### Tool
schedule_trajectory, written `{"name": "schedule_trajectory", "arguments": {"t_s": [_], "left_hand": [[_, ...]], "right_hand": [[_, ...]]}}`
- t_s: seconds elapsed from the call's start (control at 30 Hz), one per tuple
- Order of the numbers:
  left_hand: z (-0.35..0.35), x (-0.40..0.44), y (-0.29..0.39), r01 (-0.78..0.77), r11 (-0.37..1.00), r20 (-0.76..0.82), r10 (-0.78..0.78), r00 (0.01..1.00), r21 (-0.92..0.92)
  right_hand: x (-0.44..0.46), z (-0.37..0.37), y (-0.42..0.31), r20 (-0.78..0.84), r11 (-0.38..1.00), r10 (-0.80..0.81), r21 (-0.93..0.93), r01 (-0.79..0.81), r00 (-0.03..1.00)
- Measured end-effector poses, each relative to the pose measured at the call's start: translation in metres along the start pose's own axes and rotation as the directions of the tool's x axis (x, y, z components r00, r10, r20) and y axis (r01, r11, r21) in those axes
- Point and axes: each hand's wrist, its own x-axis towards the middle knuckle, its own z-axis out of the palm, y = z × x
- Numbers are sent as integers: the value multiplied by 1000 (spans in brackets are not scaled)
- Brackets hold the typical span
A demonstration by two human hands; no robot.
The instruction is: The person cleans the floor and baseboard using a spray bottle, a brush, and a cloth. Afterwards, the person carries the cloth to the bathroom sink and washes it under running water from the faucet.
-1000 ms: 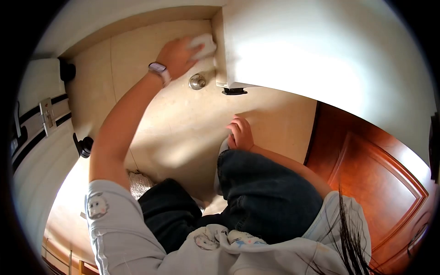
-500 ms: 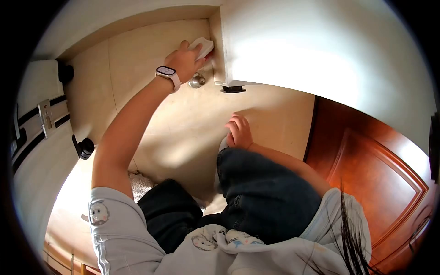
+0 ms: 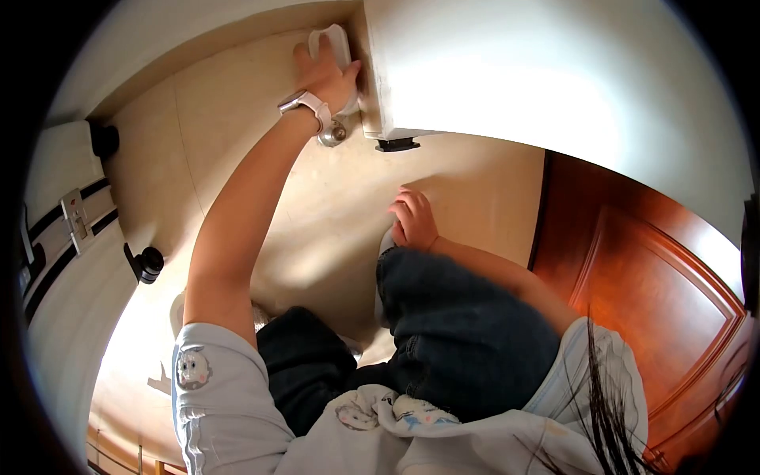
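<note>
My left hand (image 3: pixel 326 77), with a watch (image 3: pixel 305 107) on its wrist, reaches to the top of the view. Its fingers are spread over a white folded cloth (image 3: pixel 338 41), pressing it onto the beige floor in the corner beside the white panel's base. Just below the wrist sits a round metal door stop (image 3: pixel 332 134). My right hand (image 3: pixel 414 219) rests by my raised knee (image 3: pixel 419 277). Its fingers are curled together and nothing shows in them.
On the left stands a white suitcase (image 3: pixel 75 277) with a black wheel (image 3: pixel 145 264) and a metal latch. A large white panel (image 3: pixel 554 71) fills the upper right, with a black fitting (image 3: pixel 397 145) at its lower edge. A reddish wooden door (image 3: pixel 657 285) is at right.
My left hand has slid the cloth upward along the corner and turned so its fingers point up. My right hand stays by the knee. The view has shifted slightly.
</note>
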Motion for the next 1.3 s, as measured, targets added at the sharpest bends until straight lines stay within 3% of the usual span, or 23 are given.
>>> {"name": "schedule_trajectory", "arguments": {"t_s": [0.07, 0.13, 0.2, 0.27, 0.3, 0.37, 0.47, 0.53, 0.6, 0.63, 0.67, 0.73, 0.77, 0.8, 0.87, 0.9, 0.93, 1.0, 1.07, 1.13, 1.2, 1.27, 1.3], "left_hand": [[-4, 6, -2, -28, 999, 24, 28, 999, 34], [-8, 5, -5, -143, 965, 319, 68, 945, 220], [-13, 2, -4, -176, 946, 374, 64, 925, 274], [-27, -9, 8, -452, 743, 335, 317, 887, 494], [-24, -7, 4, -453, 744, 339, 315, 886, 492], [-16, 8, -9, -543, 617, 301, 458, 836, 570], [-17, 29, -17, -533, 615, 226, 507, 832, 582], [-27, 38, -12, -511, 666, 238, 461, 855, 544], [-30, 29, 0, -551, 649, 420, 366, 830, 524], [-24, 19, 0, -604, 551, 446, 408, 797, 576], [-17, 20, -7, -599, 553, 434, 413, 800, 578], [-18, 11, -18, -611, 611, 211, 598, 773, 504], [-21, 15, -13, -516, 664, 211, 487, 848, 541], [-24, 20, -7, -517, 662, 211, 488, 847, 542], [-32, 22, 8, -421, 705, 318, 283, 905, 571], [-33, 14, 15, -509, 649, 434, 291, 853, 565], [-27, 8, 7, -508, 651, 428, 295, 854, 565], [-7, -4, -20, -547, 631, 141, 575, 806, 550], [-18, 13, -12, -527, 629, 126, 567, 814, 572], [-32, 26, 8, -381, 783, 326, 240, 914, 492], [-20, 17, 0, -447, 709, 373, 273, 887, 544], [-10, -5, -18, -551, 652, 128, 579, 805, 521], [-9, -7, -19, -493, 673, 118, 522, 845, 550]], "right_hand": [[5, 0, 5, 3, 1000, -13, -6, 13, 1000], [1, 0, 4, -2, 1000, -11, -4, 11, 1000], [1, 1, 4, 1, 1000, -6, -6, 6, 1000], [1, 0, 3, 1, 1000, -1, -4, 1, 1000], [2, 0, 2, 2, 1000, -4, -7, 4, 1000], [4, 0, 5, 6, 1000, -16, -13, 16, 1000], [3, 1, 3, 11, 1000, -17, -15, 17, 1000], [4, 0, 4, 20, 999, -37, -24, 38, 999], [2, 4, 3, 10, 999, -43, -28, 43, 999], [2, 3, 6, -5, 998, -44, -34, 44, 999], [7, 1, 9, -5, 998, -54, -43, 54, 999], [6, 0, 2, -22, 999, -49, -23, 49, 999], [4, 0, -1, -21, 999, -44, -16, 44, 999], [6, -1, 0, -7, 999, -43, -26, 43, 999], [4, -1, -1, 18, 999, -40, -33, 41, 999], [3, 2, 1, 13, 998, -47, -37, 48, 999], [4, 2, 4, 5, 997, -56, -44, 56, 998], [5, 0, 6, 11, 998, -51, -42, 51, 999], [8, -1, -1, 19, 999, -34, -34, 35, 999], [10, -7, -8, 25, 999, 9, -39, -8, 1000], [4, -1, 0, 17, 999, -16, -46, 16, 1000], [8, 0, 4, 0, 998, -37, -50, 36, 999], [7, -1, 4, 17, 998, -37, -57, 38, 999]]}}
